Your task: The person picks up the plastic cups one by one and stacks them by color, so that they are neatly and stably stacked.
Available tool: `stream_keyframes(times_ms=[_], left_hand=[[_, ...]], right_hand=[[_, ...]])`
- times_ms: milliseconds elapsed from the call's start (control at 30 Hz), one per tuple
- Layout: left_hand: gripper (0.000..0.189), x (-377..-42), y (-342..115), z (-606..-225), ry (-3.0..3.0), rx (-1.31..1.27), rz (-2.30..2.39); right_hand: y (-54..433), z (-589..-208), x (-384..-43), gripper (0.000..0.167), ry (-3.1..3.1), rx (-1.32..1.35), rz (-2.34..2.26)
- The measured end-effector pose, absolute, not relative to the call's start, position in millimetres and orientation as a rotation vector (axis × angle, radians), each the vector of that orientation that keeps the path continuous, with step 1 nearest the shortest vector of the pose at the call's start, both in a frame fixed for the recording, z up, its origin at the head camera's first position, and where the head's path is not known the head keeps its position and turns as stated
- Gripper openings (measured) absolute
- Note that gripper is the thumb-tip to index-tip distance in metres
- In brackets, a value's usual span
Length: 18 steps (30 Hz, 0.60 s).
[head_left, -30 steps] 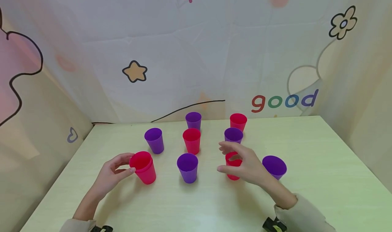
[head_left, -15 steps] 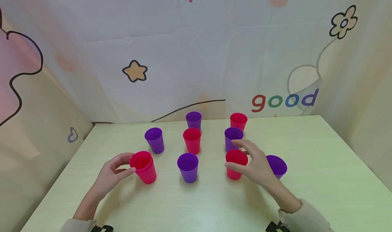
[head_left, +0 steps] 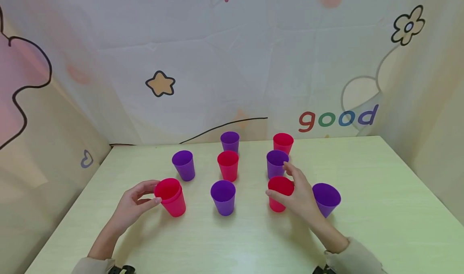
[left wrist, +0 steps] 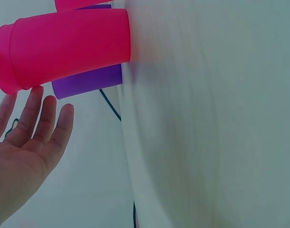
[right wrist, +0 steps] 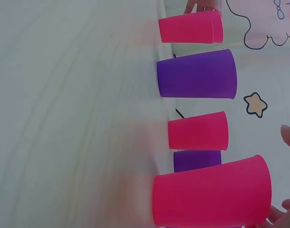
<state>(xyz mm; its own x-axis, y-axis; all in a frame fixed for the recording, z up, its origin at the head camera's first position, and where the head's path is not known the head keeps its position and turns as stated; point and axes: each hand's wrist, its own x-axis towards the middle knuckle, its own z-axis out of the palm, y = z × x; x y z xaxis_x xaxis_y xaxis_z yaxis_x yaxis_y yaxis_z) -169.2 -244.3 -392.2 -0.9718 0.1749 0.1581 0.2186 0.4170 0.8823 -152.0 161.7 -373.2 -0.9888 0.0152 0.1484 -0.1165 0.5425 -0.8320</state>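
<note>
At nine o'clock from the front-centre purple cup [head_left: 223, 199], the left hand [head_left: 132, 204] pinches nested red cups [head_left: 175, 204]; at three, the right hand [head_left: 300, 197], grip spread, surrounds a lone red cup [head_left: 277, 204], contact unclear. Toward twelve stands the middle red cup [head_left: 228, 167].

There are five purple cups [head_left: 223, 201] and apparently five red cups [head_left: 175, 204].

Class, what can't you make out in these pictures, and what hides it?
Head: base of the back red cup, mostly hidden behind a purple cup.
Head: most of the upper stacked cup, hidden inside the cup beneath.
Left wrist: most of the topmost red cup, cut off by the top edge.
Right wrist: most of the right hand, cut off by the right edge.
</note>
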Motion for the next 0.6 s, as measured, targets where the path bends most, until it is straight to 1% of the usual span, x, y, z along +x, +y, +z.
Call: stream_keyframes(times_ms=[333, 600], left_hand=[[0.049, -168.9, -243.2, -391.5, -2.638, -0.327, -1.62], [0.048, -169.3, -243.6, -392.0, -2.635, -0.343, -1.616]], right_hand=[[158.0, -382.6, -154.6, 0.086, -2.583, 0.15, 1.495], [163.1, -384.2, -153.2, 0.083, -2.644, 0.093, 1.579]])
